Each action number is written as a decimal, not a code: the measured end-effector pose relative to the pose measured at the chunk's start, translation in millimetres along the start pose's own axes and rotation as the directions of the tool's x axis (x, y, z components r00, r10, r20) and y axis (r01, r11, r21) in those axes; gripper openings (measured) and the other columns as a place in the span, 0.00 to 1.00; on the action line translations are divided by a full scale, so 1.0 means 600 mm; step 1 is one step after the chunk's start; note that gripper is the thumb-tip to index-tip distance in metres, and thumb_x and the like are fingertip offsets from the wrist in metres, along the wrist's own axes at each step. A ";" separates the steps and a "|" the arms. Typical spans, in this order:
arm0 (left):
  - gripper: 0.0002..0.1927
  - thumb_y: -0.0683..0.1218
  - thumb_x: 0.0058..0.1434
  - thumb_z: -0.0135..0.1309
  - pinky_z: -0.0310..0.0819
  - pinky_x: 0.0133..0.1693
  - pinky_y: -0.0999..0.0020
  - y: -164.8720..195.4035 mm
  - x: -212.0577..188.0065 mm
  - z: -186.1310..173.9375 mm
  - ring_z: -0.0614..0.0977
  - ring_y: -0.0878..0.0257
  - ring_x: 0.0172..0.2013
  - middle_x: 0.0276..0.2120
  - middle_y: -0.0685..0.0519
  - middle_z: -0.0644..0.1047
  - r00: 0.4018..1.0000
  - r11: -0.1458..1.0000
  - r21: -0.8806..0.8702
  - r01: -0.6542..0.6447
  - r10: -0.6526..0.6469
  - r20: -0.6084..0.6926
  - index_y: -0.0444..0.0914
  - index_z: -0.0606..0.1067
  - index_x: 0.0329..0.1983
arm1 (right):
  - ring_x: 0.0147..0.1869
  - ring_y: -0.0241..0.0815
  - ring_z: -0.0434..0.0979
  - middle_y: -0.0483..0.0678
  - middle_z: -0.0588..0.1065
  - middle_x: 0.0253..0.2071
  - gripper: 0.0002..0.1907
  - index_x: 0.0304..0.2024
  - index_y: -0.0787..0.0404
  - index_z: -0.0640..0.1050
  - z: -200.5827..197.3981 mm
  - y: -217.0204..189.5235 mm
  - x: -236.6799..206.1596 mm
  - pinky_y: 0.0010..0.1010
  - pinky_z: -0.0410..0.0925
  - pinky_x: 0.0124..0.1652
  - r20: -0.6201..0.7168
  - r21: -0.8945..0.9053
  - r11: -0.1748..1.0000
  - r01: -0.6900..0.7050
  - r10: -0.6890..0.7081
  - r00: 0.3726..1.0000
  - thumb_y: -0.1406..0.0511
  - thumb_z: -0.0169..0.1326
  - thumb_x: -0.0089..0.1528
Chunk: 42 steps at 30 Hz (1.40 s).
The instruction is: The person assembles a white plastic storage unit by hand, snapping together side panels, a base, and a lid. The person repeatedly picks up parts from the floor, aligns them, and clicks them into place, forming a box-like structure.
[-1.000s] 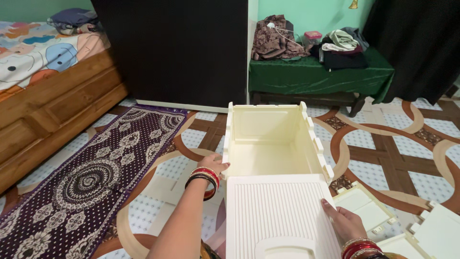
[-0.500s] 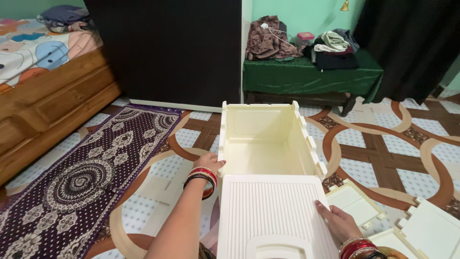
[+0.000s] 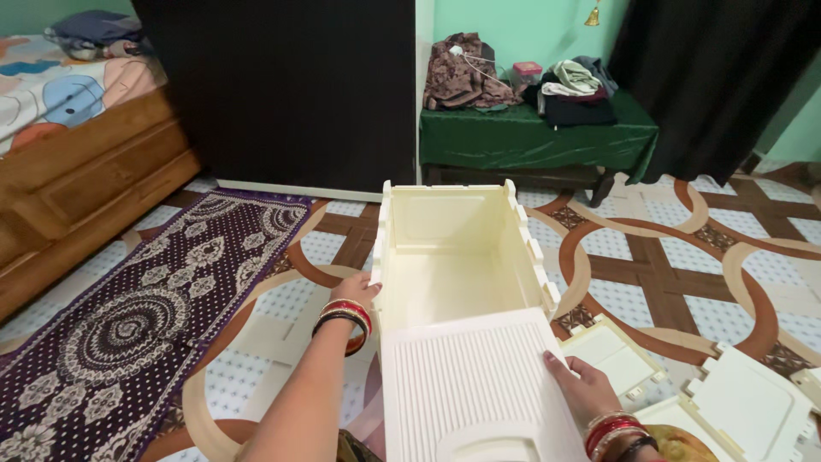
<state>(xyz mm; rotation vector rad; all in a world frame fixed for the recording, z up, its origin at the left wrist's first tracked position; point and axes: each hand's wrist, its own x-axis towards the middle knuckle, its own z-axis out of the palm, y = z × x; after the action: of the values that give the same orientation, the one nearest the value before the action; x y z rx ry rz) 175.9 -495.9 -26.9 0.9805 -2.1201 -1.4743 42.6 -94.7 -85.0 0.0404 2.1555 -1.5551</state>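
Patterned floor tiles (image 3: 684, 257) in brown, cream and blue fill a bedroom, with a purple rug (image 3: 145, 316) along a wooden bed (image 3: 77, 180) and a green-draped bench (image 3: 530, 141) heaped with clothes at the far wall. At the centre of the floor lies a cream plastic cabinet shell (image 3: 457, 248), open side up, and a ribbed cream panel (image 3: 475, 385) leans over its near end. Her left hand (image 3: 357, 291) (red bangles at the wrist) rests with fingers loosely together against the shell's left wall. Her right hand (image 3: 581, 385) lies flat, fingers spread, on the panel's right edge. Loose cream panels (image 3: 744, 411) lie just beside it.
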 end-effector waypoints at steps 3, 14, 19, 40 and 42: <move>0.24 0.46 0.60 0.61 0.73 0.57 0.68 0.000 0.005 -0.011 0.82 0.60 0.54 0.55 0.46 0.81 1.000 0.999 0.044 -0.018 0.017 0.022 0.34 0.75 0.60 | 0.32 0.35 0.78 0.48 0.83 0.32 0.24 0.39 0.64 0.84 -0.004 -0.005 0.009 0.26 0.70 0.36 0.051 0.063 0.997 -0.036 0.033 0.998 0.49 0.60 0.60; 0.23 0.44 0.61 0.61 0.75 0.31 0.68 0.002 0.009 -0.015 0.83 0.64 0.34 0.49 0.50 0.84 0.993 0.991 -0.096 0.089 -0.081 0.085 0.33 0.76 0.59 | 0.30 0.37 0.76 0.50 0.81 0.30 0.22 0.39 0.64 0.84 0.015 -0.022 -0.010 0.28 0.68 0.34 -0.058 0.043 0.998 -0.038 0.041 0.998 0.51 0.60 0.62; 0.21 0.44 0.60 0.61 0.75 0.30 0.68 0.006 0.003 -0.010 0.83 0.64 0.33 0.47 0.50 0.86 0.995 0.994 -0.067 0.090 -0.086 0.054 0.34 0.78 0.57 | 0.31 0.34 0.73 0.45 0.79 0.30 0.24 0.38 0.66 0.83 0.016 -0.008 0.015 0.26 0.66 0.35 -0.002 0.100 0.995 -0.023 0.023 1.000 0.50 0.60 0.62; 0.24 0.50 0.60 0.63 0.74 0.55 0.68 0.009 -0.013 0.009 0.83 0.62 0.52 0.53 0.50 0.82 0.998 0.997 0.051 0.056 -0.055 -0.019 0.36 0.77 0.58 | 0.32 0.36 0.76 0.48 0.81 0.31 0.25 0.40 0.63 0.84 0.021 -0.008 -0.003 0.29 0.68 0.37 -0.015 -0.008 1.000 -0.023 0.023 1.000 0.47 0.58 0.61; 0.23 0.52 0.61 0.60 0.76 0.54 0.66 0.011 -0.023 0.013 0.85 0.58 0.49 0.51 0.49 0.83 0.998 0.997 0.037 0.068 -0.068 -0.008 0.37 0.78 0.57 | 0.31 0.39 0.72 0.48 0.79 0.30 0.25 0.39 0.64 0.84 0.020 0.000 -0.004 0.33 0.66 0.35 0.009 0.094 0.995 -0.044 0.043 0.999 0.47 0.59 0.62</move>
<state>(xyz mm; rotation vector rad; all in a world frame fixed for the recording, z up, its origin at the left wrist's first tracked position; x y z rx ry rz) 178.1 -479.5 -22.9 1.0791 -2.1361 -1.4665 49.0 -105.1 -86.9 0.1119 2.0609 -1.6280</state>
